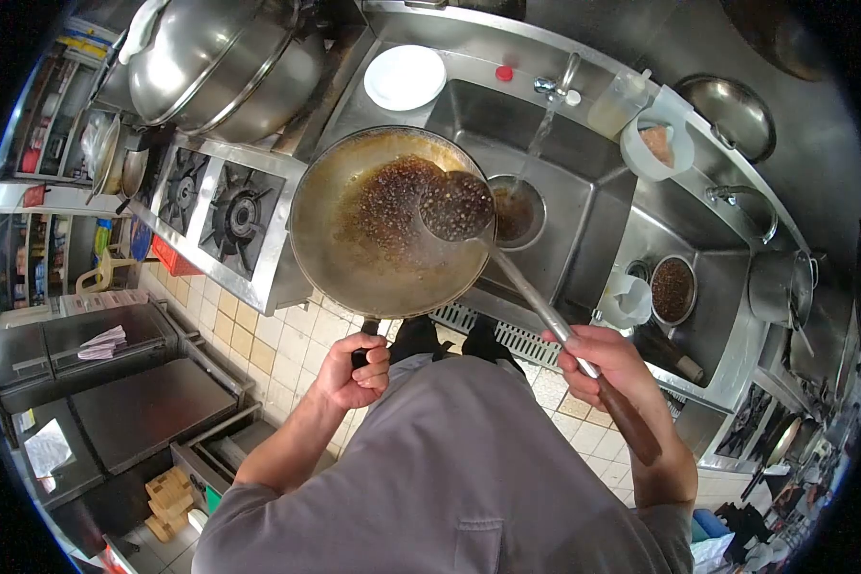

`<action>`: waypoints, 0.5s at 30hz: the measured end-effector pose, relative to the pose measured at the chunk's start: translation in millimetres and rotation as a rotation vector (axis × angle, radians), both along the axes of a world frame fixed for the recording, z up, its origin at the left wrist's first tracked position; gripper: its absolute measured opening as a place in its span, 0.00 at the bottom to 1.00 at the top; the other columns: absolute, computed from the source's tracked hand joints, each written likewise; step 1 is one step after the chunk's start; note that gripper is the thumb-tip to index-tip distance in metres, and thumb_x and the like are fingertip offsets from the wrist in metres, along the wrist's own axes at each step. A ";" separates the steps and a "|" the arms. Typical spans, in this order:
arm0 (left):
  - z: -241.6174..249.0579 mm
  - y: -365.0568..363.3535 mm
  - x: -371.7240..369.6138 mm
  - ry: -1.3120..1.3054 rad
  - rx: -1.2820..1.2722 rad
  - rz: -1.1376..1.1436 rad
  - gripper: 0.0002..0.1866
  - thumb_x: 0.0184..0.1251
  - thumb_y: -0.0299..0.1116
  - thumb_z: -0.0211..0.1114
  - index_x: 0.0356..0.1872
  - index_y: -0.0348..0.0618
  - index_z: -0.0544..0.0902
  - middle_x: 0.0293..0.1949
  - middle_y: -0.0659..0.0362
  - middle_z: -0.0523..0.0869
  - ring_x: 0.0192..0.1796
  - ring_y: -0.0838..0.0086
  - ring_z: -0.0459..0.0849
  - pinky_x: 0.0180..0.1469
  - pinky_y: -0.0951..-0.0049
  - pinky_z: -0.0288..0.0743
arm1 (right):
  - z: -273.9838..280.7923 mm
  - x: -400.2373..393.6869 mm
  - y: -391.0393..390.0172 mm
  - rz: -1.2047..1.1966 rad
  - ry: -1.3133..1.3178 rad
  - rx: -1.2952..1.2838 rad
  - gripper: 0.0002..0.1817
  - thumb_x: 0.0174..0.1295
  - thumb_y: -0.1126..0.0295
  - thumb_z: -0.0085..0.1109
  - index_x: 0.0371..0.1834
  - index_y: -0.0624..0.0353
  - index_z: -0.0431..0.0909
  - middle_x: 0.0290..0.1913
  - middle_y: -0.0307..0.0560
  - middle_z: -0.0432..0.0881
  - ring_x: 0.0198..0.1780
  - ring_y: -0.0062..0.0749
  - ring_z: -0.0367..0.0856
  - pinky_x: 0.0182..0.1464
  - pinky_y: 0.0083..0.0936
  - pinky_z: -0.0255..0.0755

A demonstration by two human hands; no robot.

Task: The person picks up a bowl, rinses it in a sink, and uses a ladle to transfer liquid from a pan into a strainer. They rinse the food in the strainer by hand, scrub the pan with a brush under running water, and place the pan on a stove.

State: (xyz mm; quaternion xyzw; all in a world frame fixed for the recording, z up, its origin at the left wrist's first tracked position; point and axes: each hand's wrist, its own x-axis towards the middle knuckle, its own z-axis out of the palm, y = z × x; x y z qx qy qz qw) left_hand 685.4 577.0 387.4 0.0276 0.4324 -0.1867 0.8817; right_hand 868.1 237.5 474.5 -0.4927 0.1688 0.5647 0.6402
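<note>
My left hand (357,371) is closed round the short black handle of a large wok (330,258), which hangs over the edge between stove and sink. Dark brown bubbly liquid (383,201) covers part of the wok's inside. In my right hand (605,364) is a long ladle (536,301) with a metal shaft and brown grip. Its round bowl, full of the same dark, speckled liquid, is at the wok's right side. Water runs from a tap (545,86) into the sink (593,206) behind the ladle.
Gas burners (237,218) and a big metal pot (206,67) are at the left. A white plate (405,77) lies behind the wok. On the right are a bowl of dark contents (674,290), a plastic tub (656,143) and a tall pot (780,287).
</note>
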 end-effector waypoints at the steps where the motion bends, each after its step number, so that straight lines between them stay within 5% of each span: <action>1: -0.1 0.4 0.0 0.000 -0.001 -0.001 0.10 0.70 0.30 0.57 0.26 0.45 0.70 0.20 0.68 0.70 0.13 0.83 0.59 0.17 0.80 0.55 | 1.0 0.2 -7.0 -0.037 0.004 0.004 0.21 0.74 0.67 0.52 0.61 0.73 0.72 0.28 0.40 0.76 0.15 0.15 0.64 0.13 0.17 0.56; 9: -1.2 2.7 -0.3 -0.036 -0.053 0.024 0.10 0.69 0.31 0.58 0.27 0.43 0.72 0.21 0.65 0.74 0.13 0.82 0.59 0.18 0.79 0.56 | -0.9 11.5 -59.9 -0.182 -0.076 -0.007 0.22 0.73 0.66 0.54 0.62 0.73 0.72 0.24 0.40 0.75 0.14 0.16 0.66 0.13 0.16 0.55; 15: -1.1 4.4 -1.6 -0.046 -0.058 0.033 0.05 0.69 0.30 0.58 0.34 0.41 0.75 0.22 0.67 0.73 0.14 0.82 0.61 0.18 0.78 0.55 | -87.7 33.2 -61.4 -0.070 -0.234 -0.250 0.18 0.71 0.62 0.58 0.54 0.66 0.78 0.23 0.39 0.76 0.16 0.18 0.69 0.17 0.19 0.60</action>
